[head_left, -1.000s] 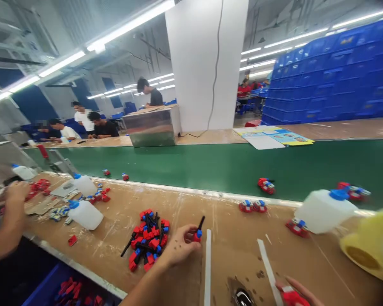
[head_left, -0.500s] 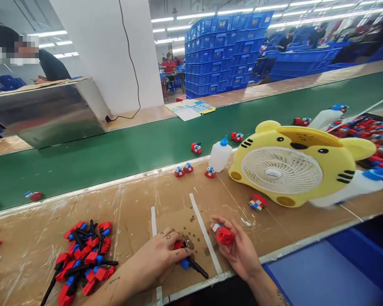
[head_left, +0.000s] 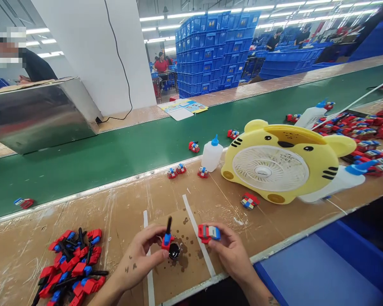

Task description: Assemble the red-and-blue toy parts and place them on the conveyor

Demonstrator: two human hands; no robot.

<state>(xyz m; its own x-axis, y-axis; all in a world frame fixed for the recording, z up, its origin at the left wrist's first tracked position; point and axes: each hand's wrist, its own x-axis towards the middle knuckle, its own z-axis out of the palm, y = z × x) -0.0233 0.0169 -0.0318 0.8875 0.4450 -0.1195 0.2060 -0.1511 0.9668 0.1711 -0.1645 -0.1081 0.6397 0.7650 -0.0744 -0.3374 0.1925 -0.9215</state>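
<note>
My left hand (head_left: 145, 253) pinches a red-and-blue toy part (head_left: 167, 239) whose black rod points upward. Just beside that part, a small round pot of dark liquid (head_left: 174, 251) sits on a stained board between two white tape strips. To the right, my right hand (head_left: 231, 250) grips a red, grey, white and blue toy block piece (head_left: 208, 233) between thumb and fingers. The two pieces are apart. A pile of red-and-blue parts with black rods (head_left: 73, 265) lies left of my left hand.
A yellow animal-shaped fan (head_left: 287, 163) stands at right, beside a white squeeze bottle with blue cap (head_left: 212, 155). Several small toy pieces (head_left: 249, 201) lie about. Behind runs a green conveyor belt (head_left: 115, 155). A blue bin (head_left: 332, 263) is at lower right.
My left hand has lifted and turned its part so the rod points up, uncovering the dark pot. My right hand has turned its piece sideways and moved slightly left. The view shifted slightly.
</note>
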